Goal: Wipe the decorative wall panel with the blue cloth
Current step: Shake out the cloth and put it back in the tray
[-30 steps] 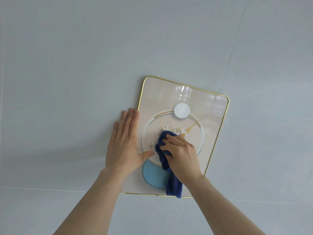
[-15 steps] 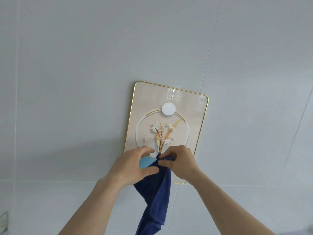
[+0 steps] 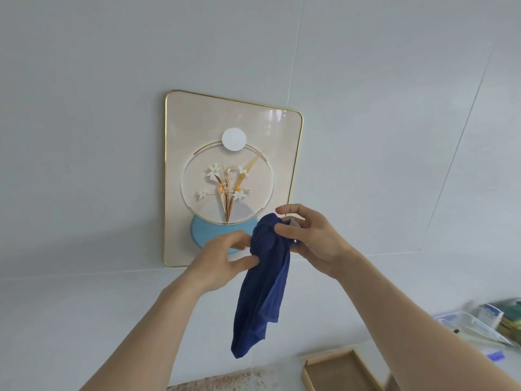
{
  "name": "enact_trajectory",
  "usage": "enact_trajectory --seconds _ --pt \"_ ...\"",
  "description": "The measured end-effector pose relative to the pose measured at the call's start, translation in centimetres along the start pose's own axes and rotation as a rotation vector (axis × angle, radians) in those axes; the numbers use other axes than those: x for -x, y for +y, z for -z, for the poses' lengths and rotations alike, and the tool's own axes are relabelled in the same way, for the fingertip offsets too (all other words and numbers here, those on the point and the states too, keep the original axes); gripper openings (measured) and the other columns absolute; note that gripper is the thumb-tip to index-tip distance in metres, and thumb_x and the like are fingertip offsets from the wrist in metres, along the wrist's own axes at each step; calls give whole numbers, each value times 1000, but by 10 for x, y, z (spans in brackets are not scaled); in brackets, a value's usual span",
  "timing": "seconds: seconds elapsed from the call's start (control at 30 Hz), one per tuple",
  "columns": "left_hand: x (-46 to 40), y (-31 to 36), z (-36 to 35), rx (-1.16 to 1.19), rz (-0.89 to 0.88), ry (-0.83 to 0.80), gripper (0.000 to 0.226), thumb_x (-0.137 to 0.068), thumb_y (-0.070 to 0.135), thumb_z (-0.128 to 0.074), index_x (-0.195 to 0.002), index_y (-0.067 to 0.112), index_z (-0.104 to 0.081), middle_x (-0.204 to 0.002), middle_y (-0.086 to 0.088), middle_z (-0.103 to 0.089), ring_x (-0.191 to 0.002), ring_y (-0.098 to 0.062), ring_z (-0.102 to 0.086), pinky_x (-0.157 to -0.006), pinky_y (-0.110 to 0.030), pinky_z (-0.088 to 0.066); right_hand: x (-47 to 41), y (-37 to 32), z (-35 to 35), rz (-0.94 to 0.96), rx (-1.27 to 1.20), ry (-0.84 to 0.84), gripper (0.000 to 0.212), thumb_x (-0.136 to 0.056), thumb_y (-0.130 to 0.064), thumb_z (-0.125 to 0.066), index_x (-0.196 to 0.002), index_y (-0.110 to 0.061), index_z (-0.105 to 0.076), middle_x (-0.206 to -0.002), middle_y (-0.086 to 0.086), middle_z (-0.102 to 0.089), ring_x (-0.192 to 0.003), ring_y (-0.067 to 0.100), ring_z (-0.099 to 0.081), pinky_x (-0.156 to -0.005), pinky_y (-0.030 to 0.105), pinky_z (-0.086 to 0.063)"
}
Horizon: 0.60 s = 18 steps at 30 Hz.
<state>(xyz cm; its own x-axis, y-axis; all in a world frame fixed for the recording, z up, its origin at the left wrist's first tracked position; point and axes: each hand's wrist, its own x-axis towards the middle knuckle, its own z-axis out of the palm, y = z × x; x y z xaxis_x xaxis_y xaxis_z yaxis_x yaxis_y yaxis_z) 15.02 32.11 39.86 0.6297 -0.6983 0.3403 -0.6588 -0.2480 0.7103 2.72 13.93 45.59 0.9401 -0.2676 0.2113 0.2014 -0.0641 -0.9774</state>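
The decorative wall panel (image 3: 197, 122) hangs on the white wall, cream with a thin gold rim, a white disc, pale flowers in a ring and a light blue bowl shape at the bottom. In front of its lower right corner I hold the dark blue cloth (image 3: 262, 292) away from the surface. My left hand (image 3: 222, 261) pinches the cloth's left side. My right hand (image 3: 310, 238) grips its bunched top. The rest of the cloth hangs down loosely between my forearms.
Below the wall at the lower right lies a shallow wooden tray (image 3: 338, 371). Clear plastic packets and a green-printed package (image 3: 504, 314) sit at the right edge. A speckled surface (image 3: 225, 380) shows at the bottom.
My right hand has lifted the cloth off the panel's middle, and my left hand has left the panel's edge and taken hold of the cloth. The cloth now hangs unfolded; the view has shifted.
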Motion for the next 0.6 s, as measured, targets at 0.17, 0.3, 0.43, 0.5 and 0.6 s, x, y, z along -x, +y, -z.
enact_trajectory --seconds 0.17,0.3,0.43,0.5,0.6 --pt "-10 12 -19 -174 27 50 5 -95 35 -67 -96 34 -62 -98 16 -72 -97 -10 -68 -93 -44 -55 13 2 45 -19 287 109 27 -88 3 -75 -112 -10 -69 -97 15 -73 -87 26 -69 -73 30 -61" --pt "-17 21 -28 -311 59 108 4 -95 37 -63 -96 35 -60 -95 14 -72 -96 -17 -68 -88 -45 -55 21 14 83 -28 719 212 24 -85 -1 -74 -97 -22 -73 -99 11 -74 -76 20 -63 -61 23 -54" --pt "-26 33 -43 -438 84 111 13 -97 40 -60 -105 32 -65 -99 12 -73 -97 -21 -68 -84 -40 -54 29 28 125 -58 895 293 24 -82 -3 -73 -90 -26 -73 -93 4 -74 -71 15 -60 -58 23 -47" --pt "-32 38 -57 -492 78 122 14 -96 41 -60 -106 32 -66 -99 11 -74 -98 -23 -68 -80 -36 -51 33 31 142 -54 905 312 24 -82 -2 -72 -90 -24 -74 -89 2 -74 -65 14 -59 -56 23 -47" --pt "-41 46 -80 -544 84 133 16 -99 40 -58 -109 29 -66 -100 8 -74 -99 -25 -67 -81 -36 -45 33 33 162 -14 942 329 25 -81 -1 -71 -90 -24 -75 -87 -2 -74 -66 15 -60 -62 29 -50"
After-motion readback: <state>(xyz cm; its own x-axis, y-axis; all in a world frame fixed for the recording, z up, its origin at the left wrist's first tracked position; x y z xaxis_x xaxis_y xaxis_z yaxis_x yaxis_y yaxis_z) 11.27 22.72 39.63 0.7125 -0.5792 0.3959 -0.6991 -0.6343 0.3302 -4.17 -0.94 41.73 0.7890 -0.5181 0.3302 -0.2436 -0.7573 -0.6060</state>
